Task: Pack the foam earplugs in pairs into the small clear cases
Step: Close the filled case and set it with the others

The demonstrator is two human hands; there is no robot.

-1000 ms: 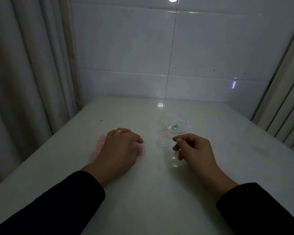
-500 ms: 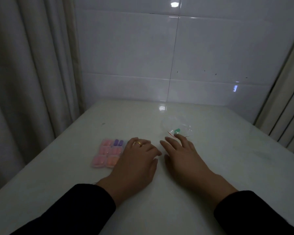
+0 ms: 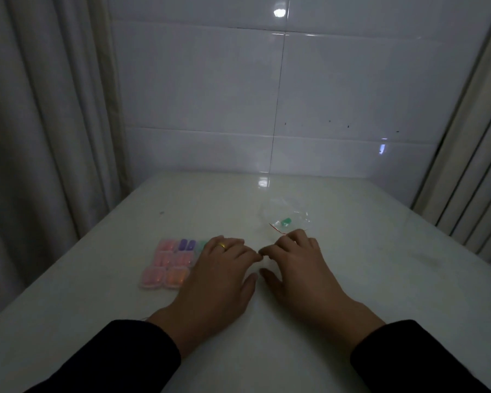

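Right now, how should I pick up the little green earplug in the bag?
The green earplug lies inside the clear bag, near its red-edged mouth, which faces the right hand. Probably best to take a grip on the bag's loose far corner from above and tip the plug out through the mouth, since the plug is small and covered by plastic.

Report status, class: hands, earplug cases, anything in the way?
Left hand and right hand together on table, fingertips meeting, grip unclear. Filled cases grouped left. Green earplug in clear bag beyond. Nothing obstructing.

Dim, soft frame; lamp glare on wall tiles (image 3: 279,12), wide-angle bowing
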